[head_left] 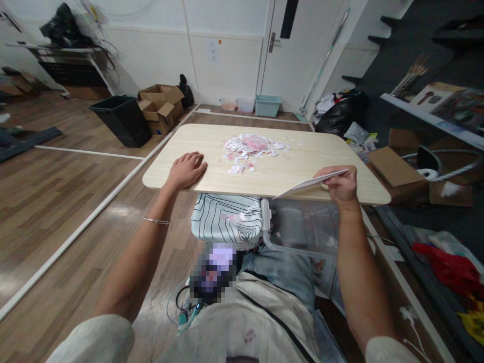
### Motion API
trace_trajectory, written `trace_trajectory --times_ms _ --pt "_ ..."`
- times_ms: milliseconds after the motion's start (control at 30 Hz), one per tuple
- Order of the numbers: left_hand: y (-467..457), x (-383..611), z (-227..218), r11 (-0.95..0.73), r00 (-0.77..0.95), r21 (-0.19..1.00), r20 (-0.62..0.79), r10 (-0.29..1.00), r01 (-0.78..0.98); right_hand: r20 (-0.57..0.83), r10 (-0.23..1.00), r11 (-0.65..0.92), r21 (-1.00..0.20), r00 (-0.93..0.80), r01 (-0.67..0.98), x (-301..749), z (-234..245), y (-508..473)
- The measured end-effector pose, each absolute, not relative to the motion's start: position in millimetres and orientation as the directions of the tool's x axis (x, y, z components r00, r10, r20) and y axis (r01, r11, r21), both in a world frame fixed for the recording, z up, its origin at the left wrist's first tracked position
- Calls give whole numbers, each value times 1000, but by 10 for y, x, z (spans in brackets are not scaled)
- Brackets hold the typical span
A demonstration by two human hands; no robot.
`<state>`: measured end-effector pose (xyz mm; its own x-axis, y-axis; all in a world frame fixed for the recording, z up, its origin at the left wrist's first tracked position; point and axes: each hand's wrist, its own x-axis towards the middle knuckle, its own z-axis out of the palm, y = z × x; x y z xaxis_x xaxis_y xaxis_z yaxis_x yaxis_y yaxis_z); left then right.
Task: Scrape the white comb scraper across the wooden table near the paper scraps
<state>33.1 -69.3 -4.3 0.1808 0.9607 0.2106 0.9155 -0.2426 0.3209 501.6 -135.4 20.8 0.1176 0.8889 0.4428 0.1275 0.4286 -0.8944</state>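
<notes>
My left hand [187, 170] rests palm down on the left part of the pale wooden table [181, 141], its fingers stretched out and holding nothing. Over the table's front right edge, my right hand [342, 184] grips a thin white card [306, 182] between thumb and fingers. The card is seen almost edge-on and slants down to the left; whether it is one piece or several cannot be made out. Beyond both hands lies a heap of small white and pink paper pieces [253, 144], with a smaller cluster [238, 169] in front of it.
Below the table's front edge are a patterned light-blue cloth surface [215, 217] and a clear plastic box [302, 227]. A black bin [123, 121] and cardboard boxes [161, 103] stand back left. An open carton [397, 166] sits at the right, near black bags [340, 111].
</notes>
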Motion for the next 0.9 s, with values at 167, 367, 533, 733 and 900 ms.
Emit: trace_trajectory --times_ms 167,367,533,733,900 --pt "-682 325 -52 -236 177 315 205 963 919 424 894 405 -903 147 142 4983 227 -1371" --pt "-685 331 -49 -234 175 317 202 963 919 438 888 416 -895 139 164 4970 181 -1350" --pt "-690 332 -34 -230 173 322 195 965 918 467 870 443 -881 160 163 4946 150 -1324" --pt "-719 352 -31 -206 147 322 198 969 924 471 860 440 -879 195 183 4899 127 -1308" --pt "-758 404 -16 -93 54 262 153 987 961 495 855 474 -867 154 152 4910 112 -1306"
